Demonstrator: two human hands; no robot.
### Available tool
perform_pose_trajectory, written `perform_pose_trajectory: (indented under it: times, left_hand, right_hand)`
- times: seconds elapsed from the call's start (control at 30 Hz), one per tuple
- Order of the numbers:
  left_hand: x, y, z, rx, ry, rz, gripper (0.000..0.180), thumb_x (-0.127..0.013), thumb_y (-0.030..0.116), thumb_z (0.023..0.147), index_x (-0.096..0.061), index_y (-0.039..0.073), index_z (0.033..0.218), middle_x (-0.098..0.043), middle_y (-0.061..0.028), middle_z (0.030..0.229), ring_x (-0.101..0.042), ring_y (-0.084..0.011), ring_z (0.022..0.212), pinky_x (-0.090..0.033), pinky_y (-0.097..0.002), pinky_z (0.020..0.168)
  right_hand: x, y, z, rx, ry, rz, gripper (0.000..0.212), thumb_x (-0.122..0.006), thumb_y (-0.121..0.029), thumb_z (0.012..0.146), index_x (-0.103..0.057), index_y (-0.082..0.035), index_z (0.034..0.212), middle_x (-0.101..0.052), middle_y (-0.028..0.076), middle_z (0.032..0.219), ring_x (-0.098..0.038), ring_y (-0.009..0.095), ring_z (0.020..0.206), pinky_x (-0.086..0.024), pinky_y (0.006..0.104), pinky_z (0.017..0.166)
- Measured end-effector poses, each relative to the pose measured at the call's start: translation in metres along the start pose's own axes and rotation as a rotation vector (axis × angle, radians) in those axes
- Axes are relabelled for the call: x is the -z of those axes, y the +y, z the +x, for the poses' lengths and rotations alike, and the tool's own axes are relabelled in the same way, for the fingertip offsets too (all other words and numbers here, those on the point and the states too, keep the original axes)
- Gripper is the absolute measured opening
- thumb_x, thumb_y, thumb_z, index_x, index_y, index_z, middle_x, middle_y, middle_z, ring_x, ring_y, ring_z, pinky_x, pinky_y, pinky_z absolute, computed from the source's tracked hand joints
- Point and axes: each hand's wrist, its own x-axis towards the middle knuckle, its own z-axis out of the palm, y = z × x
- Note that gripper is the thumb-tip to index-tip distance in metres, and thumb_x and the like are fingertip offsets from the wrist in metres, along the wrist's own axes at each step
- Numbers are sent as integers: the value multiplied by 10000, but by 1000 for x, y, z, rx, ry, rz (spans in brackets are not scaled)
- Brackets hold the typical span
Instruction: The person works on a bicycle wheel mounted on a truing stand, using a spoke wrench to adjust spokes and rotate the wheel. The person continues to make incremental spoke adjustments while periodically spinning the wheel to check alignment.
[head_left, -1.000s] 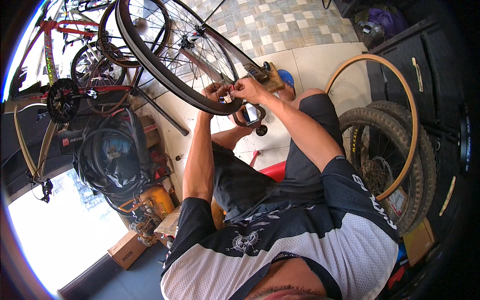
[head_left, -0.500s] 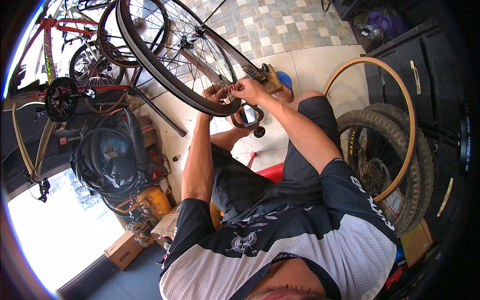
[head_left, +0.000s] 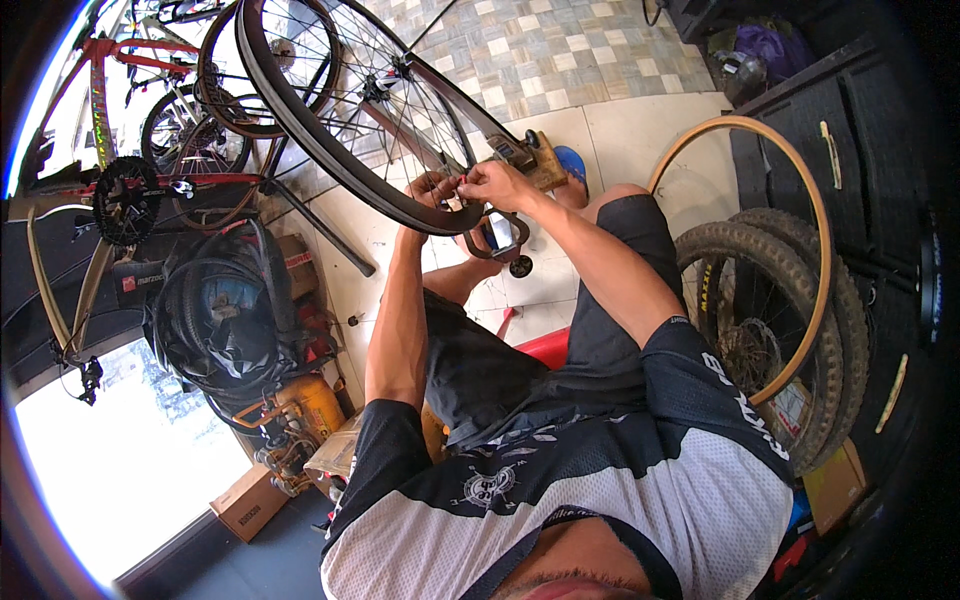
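Observation:
A black-rimmed bicycle wheel [head_left: 308,136] stands in a metal truing stand [head_left: 462,97], its spokes running to the hub [head_left: 394,72]. My right hand [head_left: 500,187] pinches a small red spoke wrench [head_left: 461,184] at the spokes, just inside the near part of the rim. On the other side of the wrench is my left hand [head_left: 428,187], its fingers closed together by the spokes; what they hold is hidden. Below my hands, the stand's curved caliper [head_left: 511,246] sits at the rim, with a round black knob [head_left: 520,266] under it.
The stand's base rests on a wooden block [head_left: 547,163] beside my blue sandal [head_left: 571,160]. At right, a tan rim [head_left: 822,220] and knobby tires [head_left: 735,232] lean by black cabinets. Bicycles, a red frame [head_left: 98,90], bagged tires [head_left: 225,300] and a yellow compressor [head_left: 312,402] occupy the left.
The red wrench shows less between my fingers and its angle has altered slightly. Both hands stay at the same place on the wheel. The whole view has shifted a little.

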Motion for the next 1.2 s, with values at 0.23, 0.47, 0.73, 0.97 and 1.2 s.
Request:
perform_pose_trajectory:
  times: [0.23,0.47,0.73,0.97,1.2]
  left_hand:
    - [7,-8,4,79,-12,-32,386,-757,346,920,-675,-17,1025,-720,-69,881,-685,-162,775,-509,-288,632]
    - [2,9,-1,181,11,88,412,-784,370,890,-702,-31,937,-685,-67,761,-631,-135,658,-477,-282,578]
    - [1,3,-1,65,-29,-6,410,-811,373,863,-660,-3,921,-667,-54,784,-630,-128,685,-477,-266,582]
    - [-8,20,-2,94,21,-18,430,-777,354,900,-638,-19,1063,-695,-72,894,-644,-133,704,-487,-257,571]
    - [-3,12,3,86,-4,-38,384,-750,331,928,-646,-8,1075,-696,-48,882,-637,-114,682,-471,-241,544]
  right_hand:
    - [-3,-11,-1,-33,-33,39,327,-738,-250,918,-687,71,951,-709,79,815,-628,108,728,-504,279,641]
    - [-1,-10,-3,64,52,-218,352,-703,-305,899,-701,42,959,-727,161,835,-696,243,747,-532,361,697]
    - [-8,-17,-7,31,182,-271,350,-684,-335,834,-703,10,890,-713,191,825,-690,351,782,-521,419,706]
    - [8,-19,-3,19,116,-229,365,-696,-322,829,-677,42,834,-691,154,729,-669,237,681,-510,373,647]
    - [3,-29,-8,49,75,-254,389,-727,-366,831,-697,18,883,-710,157,769,-691,248,717,-526,381,672]
